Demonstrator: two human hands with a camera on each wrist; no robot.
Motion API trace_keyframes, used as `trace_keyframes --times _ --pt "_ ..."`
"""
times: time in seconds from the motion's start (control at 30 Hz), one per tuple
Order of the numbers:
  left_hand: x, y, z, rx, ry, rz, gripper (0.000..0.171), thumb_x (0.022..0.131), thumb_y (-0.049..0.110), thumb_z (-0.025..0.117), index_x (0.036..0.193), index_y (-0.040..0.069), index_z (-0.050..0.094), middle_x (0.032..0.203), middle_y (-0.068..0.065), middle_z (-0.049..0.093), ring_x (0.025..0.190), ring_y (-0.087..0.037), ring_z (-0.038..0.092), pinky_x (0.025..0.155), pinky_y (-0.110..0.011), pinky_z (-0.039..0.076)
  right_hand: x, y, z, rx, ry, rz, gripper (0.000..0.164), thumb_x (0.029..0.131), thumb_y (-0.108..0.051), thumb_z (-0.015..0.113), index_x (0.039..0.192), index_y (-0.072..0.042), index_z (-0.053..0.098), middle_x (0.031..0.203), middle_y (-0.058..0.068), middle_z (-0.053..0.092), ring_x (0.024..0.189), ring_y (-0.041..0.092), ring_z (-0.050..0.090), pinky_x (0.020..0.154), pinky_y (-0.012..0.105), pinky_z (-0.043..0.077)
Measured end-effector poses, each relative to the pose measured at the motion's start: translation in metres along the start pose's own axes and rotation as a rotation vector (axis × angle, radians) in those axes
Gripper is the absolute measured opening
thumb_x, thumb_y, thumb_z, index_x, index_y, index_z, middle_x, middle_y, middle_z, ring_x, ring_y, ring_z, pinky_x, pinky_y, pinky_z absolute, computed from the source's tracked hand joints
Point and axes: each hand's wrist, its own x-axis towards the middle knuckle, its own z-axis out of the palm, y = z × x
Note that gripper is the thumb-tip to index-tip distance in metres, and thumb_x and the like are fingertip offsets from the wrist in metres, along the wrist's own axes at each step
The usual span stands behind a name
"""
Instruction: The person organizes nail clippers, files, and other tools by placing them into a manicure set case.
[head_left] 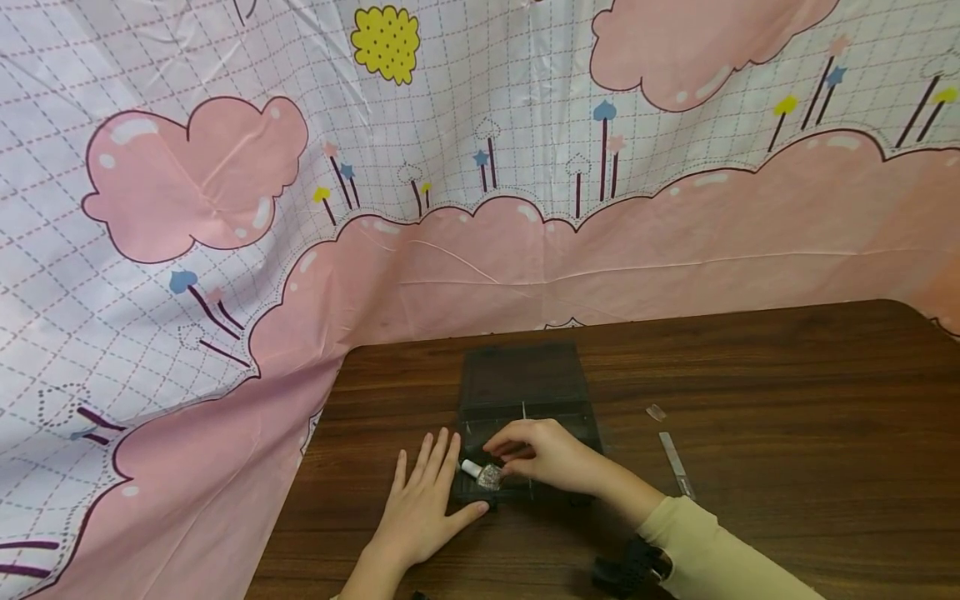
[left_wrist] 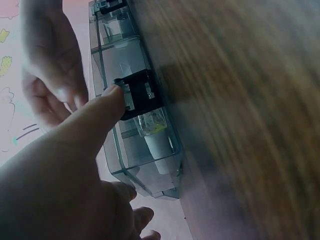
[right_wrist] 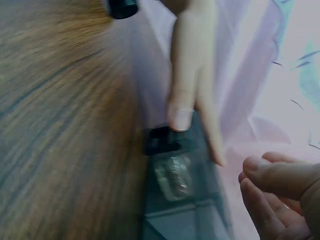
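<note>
A see-through dark plastic box (head_left: 525, 379) with dividers lies on the table, its lid folded back. In its front left compartment lies a small nail polish bottle (head_left: 491, 476) with a white cap and glittery glass body. My left hand (head_left: 422, 508) lies along the box's left side, fingers straight. Its thumb touches a black latch (left_wrist: 142, 95) at the front in the left wrist view. Over the box hovers my right hand (head_left: 551, 454), fingers loosely bent beside the bottle. The right wrist view shows that hand's fingers (right_wrist: 265, 200) apart from the bottle, with nothing visible held.
Right of the box, a slim pale strip (head_left: 674, 460) and a small clear piece (head_left: 656, 412) lie on the brown wooden table (head_left: 787, 433). A pink and white patterned cloth (head_left: 450, 250) hangs behind and left of the table. A black device (head_left: 633, 567) is near the right sleeve.
</note>
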Motion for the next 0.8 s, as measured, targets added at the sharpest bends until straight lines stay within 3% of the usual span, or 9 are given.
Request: trace_keyframes --times 0.13,0.27,0.47,0.63,0.8 --pt "0.000 0.000 0.001 0.012 0.011 0.002 0.098 0.084 0.078 0.037 0.156 0.018 0.005 0.160 -0.006 0.005 0.145 -0.028 0.003 0.111 -0.061 0.001 -0.011 0.000 -0.016 0.053 0.099 -0.063 0.031 0.085 0.000 0.070 0.116 -0.002 0.065 0.111 0.010 0.065 0.097 0.022 0.066 0.081 0.030 0.055" --pt "-0.001 0.000 0.002 0.017 0.011 0.003 0.098 0.084 0.078 0.036 0.156 0.018 0.004 0.160 -0.007 0.006 0.145 -0.027 0.003 0.111 -0.061 0.001 -0.026 0.006 -0.037 0.079 0.281 -0.055 0.029 0.085 -0.004 0.071 0.113 -0.005 0.067 0.106 0.008 0.067 0.093 0.026 0.066 0.078 0.031 0.056" --pt "-0.001 0.000 0.001 0.014 0.006 0.000 0.098 0.084 0.078 0.036 0.156 0.019 0.003 0.160 -0.006 0.005 0.146 -0.027 0.003 0.111 -0.061 0.000 -0.059 0.029 -0.072 0.046 0.537 0.161 0.024 0.087 -0.014 0.072 0.109 -0.007 0.069 0.105 0.010 0.069 0.088 0.020 0.068 0.069 0.027 0.056" --pt "-0.001 0.001 -0.001 0.015 0.007 -0.001 0.098 0.084 0.078 0.036 0.156 0.019 0.003 0.160 -0.006 0.004 0.146 -0.027 0.002 0.111 -0.061 -0.001 -0.086 0.057 -0.092 -0.095 0.622 0.323 0.026 0.089 -0.020 0.070 0.110 -0.006 0.068 0.104 0.012 0.069 0.086 0.019 0.067 0.065 0.023 0.054" --pt "-0.001 0.001 -0.001 0.012 0.003 -0.004 0.098 0.084 0.078 0.036 0.156 0.020 0.003 0.160 -0.006 0.004 0.146 -0.026 0.002 0.111 -0.060 -0.001 -0.105 0.079 -0.099 -0.221 0.637 0.434 0.022 0.088 -0.018 0.071 0.106 -0.006 0.070 0.101 0.011 0.070 0.090 0.028 0.066 0.064 0.021 0.051"
